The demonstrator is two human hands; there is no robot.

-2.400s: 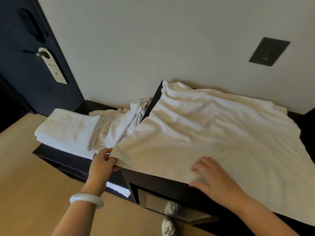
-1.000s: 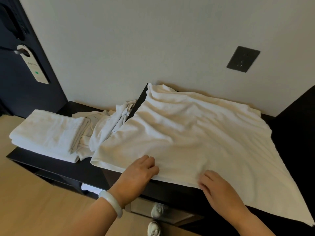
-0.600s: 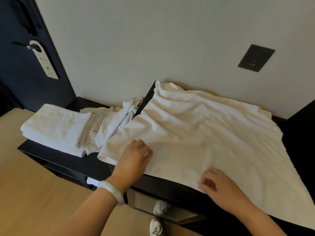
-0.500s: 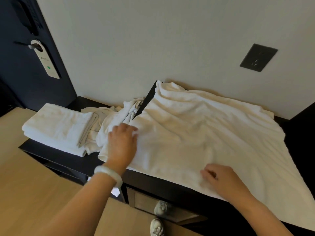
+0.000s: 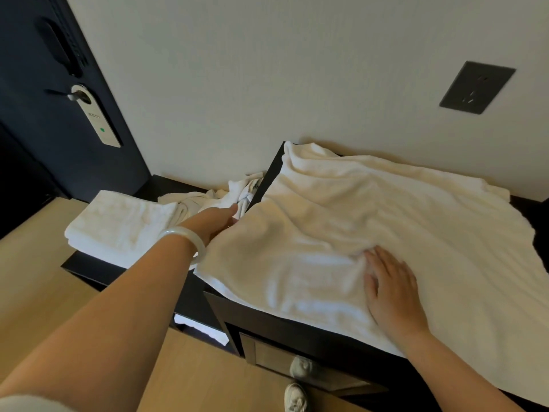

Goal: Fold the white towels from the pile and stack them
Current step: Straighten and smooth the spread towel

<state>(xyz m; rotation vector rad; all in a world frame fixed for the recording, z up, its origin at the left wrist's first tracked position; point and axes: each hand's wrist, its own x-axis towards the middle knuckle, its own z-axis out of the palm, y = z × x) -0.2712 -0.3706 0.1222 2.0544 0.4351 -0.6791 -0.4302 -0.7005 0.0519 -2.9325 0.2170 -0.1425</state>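
Black desk (image 5: 297, 319) against the wall, with a raised cabinet part on the right and a lower shelf part on the left. A large white terry towel (image 5: 371, 209) lies spread open over the raised part, wrinkled, not folded yet, its front hem hanging over the edge. A stack of folded white towels (image 5: 118, 224) sits on the lower part, far left. The crumpled pile of unfolded white towels (image 5: 190, 203) lies between the stack and the spread towel, touching both.

Change from half a second ago: the left hand (image 5: 214, 220) has left the top of the towel's near-left corner and gone further back along the left edge, next to the pile. The right hand (image 5: 392, 286) has slid from the front hem inward onto the cloth, and a ridge of wrinkles bunches just ahead of its fingertips. I read this as smoothing or positioning before the first fold. One towel is in work, at least one is done, and more are left in the pile.

Right-hand fingers (image 5: 383, 260) are straight and slightly spread, palm flat, pressing the towel and gripping nothing. On the left hand the thumb (image 5: 233, 209) shows, pointing at the pile. The other fingers are hidden behind the towel's raised edge, possibly tucked under it, so I cannot tell whether they are closed on the cloth or only touching it.

A white bangle (image 5: 190, 239) is on the left wrist.
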